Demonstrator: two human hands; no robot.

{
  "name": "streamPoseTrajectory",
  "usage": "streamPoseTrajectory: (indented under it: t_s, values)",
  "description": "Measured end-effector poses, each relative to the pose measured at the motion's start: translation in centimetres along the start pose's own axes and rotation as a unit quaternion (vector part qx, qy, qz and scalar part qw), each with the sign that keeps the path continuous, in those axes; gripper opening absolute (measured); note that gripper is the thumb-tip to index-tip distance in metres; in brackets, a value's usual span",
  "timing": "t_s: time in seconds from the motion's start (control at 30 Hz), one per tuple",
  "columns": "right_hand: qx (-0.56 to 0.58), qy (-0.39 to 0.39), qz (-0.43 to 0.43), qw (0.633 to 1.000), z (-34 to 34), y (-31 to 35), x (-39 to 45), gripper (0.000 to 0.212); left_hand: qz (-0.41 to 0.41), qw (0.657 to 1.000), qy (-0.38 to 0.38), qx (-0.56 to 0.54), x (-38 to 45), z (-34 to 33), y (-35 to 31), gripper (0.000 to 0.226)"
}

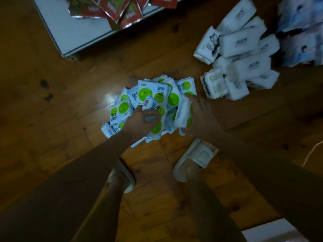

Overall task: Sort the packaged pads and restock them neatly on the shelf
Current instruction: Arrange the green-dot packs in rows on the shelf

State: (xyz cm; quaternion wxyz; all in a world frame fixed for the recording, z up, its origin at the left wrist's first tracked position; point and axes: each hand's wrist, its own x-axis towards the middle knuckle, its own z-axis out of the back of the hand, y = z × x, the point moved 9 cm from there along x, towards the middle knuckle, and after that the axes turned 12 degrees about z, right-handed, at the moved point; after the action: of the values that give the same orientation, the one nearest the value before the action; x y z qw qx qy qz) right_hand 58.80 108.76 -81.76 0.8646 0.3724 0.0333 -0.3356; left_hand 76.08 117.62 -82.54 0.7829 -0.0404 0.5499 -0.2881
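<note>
- Left hand [139, 117] pinches one green-dot pack [150, 103] off the top of the pile; right hand [197, 112] grips a blurred bundle [183, 116] of the same packs.
- The green-dot pile [148, 95] lies on the floor [52, 119] directly under both hands, roughly a dozen packs showing.
- White packs [239, 55], about twelve, heap up ahead on the right, nearer the right hand.
- The shelf [70, 32] stands ahead on the left.

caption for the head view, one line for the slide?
Both hands, left hand and right hand, gather green-dot pad packs piled on the wooden floor.
</note>
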Motion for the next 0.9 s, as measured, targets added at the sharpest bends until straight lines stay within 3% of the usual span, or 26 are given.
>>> streamPoseTrajectory:
  t_s: [0.1,0.17,0.23,0.3,0.4,0.57,0.63,0.7,0.8,0.9]
  values:
    - [-0.040,0.062,0.183,0.980,1.2,3.8,-0.5,0.095,0.053,0.994,0.090,-0.021,-1.4,0.7,-1.5,0.041]
    - [-0.092,0.085,0.266,0.956,2.8,7.0,-0.2,0.095,0.031,0.991,0.125,0.016,-2.1,1.2,-3.1,0.063]
    - [-0.122,0.087,0.313,0.938,3.6,9.8,0.6,0.098,-0.007,0.988,0.151,0.026,-3.0,1.6,-4.9,0.056]
    - [-0.103,0.097,0.320,0.937,4.3,11.7,1.5,0.107,0.009,0.988,0.151,-0.044,-3.0,2.7,-5.1,0.039]
    - [-0.063,0.122,0.268,0.954,3.6,12.2,3.5,0.117,0.021,0.988,0.106,-0.107,-2.5,4.9,-3.9,0.016]
    - [-0.041,0.085,0.098,0.991,1.1,9.2,7.7,0.101,0.052,0.988,0.029,-0.140,-1.3,7.9,1.0,0.026]
    - [-0.044,0.082,-0.009,0.996,-0.3,6.5,9.4,0.089,0.064,0.989,0.002,-0.131,-0.7,8.7,3.4,0.032]
    - [-0.027,0.086,-0.081,0.993,-2.0,4.4,11.2,0.091,0.073,0.989,-0.007,-0.127,0.2,9.0,5.4,0.043]
    - [-0.027,0.128,-0.097,0.987,-5.4,3.1,13.7,0.107,0.074,0.989,0.007,-0.131,1.6,8.6,7.5,0.054]
    - [-0.100,0.176,-0.085,0.975,-8.3,2.6,14.6,0.113,0.083,0.988,0.015,-0.133,2.4,8.4,9.1,0.054]
